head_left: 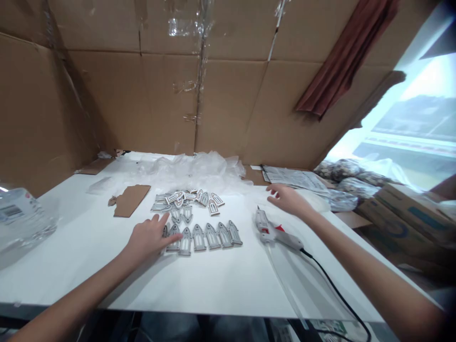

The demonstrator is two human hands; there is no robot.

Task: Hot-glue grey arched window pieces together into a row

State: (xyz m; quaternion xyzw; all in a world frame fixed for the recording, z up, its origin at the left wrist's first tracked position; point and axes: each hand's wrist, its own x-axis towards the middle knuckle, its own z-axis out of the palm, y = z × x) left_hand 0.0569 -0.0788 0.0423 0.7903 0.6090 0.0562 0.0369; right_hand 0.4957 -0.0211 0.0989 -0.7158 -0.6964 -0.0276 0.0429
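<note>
My left hand (pixel 151 236) lies flat on the white table (pixel 213 280), fingers stretched out, touching the left end of a row of grey arch-shaped window pieces (pixel 206 236). A loose pile of more arch pieces (pixel 188 199) lies just behind the row. My right hand (pixel 288 198) hovers palm down with fingers spread, holding nothing, just behind a white and red glue gun (pixel 274 232) that lies on the table with its black cord (pixel 335 294) running toward the front edge.
A brown cardboard scrap (pixel 131 199) lies at the left, crumpled clear plastic (pixel 192 168) at the back, printed paper sheets (pixel 295 179) at the back right. Cardboard walls (pixel 160 95) enclose the table. A clear plastic bag (pixel 21 221) sits far left; boxes (pixel 402 218) right.
</note>
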